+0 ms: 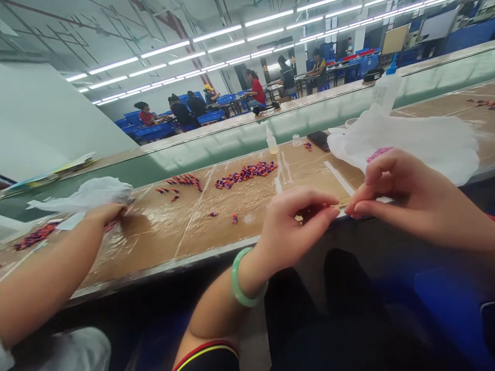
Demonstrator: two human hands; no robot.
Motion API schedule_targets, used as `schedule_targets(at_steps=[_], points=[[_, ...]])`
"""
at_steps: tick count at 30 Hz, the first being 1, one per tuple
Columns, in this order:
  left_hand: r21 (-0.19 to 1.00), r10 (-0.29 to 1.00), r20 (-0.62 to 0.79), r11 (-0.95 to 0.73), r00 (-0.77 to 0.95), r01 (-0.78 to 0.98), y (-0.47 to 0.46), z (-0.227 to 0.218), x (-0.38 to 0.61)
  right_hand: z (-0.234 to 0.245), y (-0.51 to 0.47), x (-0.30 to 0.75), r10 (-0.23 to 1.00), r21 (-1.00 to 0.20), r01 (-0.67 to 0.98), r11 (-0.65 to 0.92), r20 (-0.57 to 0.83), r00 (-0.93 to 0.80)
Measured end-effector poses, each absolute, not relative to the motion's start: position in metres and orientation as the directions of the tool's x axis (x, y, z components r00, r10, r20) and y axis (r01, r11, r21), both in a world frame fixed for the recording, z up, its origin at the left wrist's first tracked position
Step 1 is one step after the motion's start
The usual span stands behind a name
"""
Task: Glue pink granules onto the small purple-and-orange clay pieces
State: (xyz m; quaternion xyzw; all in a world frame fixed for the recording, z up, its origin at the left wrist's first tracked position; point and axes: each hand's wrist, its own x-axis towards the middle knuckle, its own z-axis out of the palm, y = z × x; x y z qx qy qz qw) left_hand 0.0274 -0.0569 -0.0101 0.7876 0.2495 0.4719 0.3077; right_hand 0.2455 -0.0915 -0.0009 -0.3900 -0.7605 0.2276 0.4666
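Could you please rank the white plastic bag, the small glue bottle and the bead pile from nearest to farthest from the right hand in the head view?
From the right hand:
1. White plastic bag, just behind it.
2. Small glue bottle, left and farther back.
3. Bead pile, farther left.

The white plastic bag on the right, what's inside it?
Through the white bag, near the right hand, a patch of small pink-purple pieces shows. The rest of the contents is covered by the cloudy plastic, so how much is in there cannot be told.
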Motion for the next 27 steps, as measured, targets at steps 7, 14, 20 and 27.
schedule_targets(at_steps=[7, 14, 20, 27], points=[[0.607, 0.58, 0.613, -0.78, 0.537, 0.15, -0.055, -0.005, 0.026, 0.007, -0.09, 0.24, 0.69, -0.472, 0.517, 0.714, 0.599, -0.406], [0.518, 0.518, 0.546, -0.826, 0.658, 0.221, -0.052, -0.002, 0.023, 0.011, -0.085, 0.237, 0.662, -0.388, 0.541, 0.746, 0.51, -0.549], [0.669, 0.601, 0.515, -0.727, 0.611, 0.151, -0.05, -0.005, 0.021, 0.013, -0.083, 0.234, 0.697, -0.52, 0.467, 0.715, 0.482, -0.53], [0.825, 0.729, 0.498, -0.565, 0.47, 0.003, -0.049, -0.011, 0.021, 0.009, -0.079, 0.22, 0.778, -0.646, 0.438, 0.626, 0.478, -0.407]])
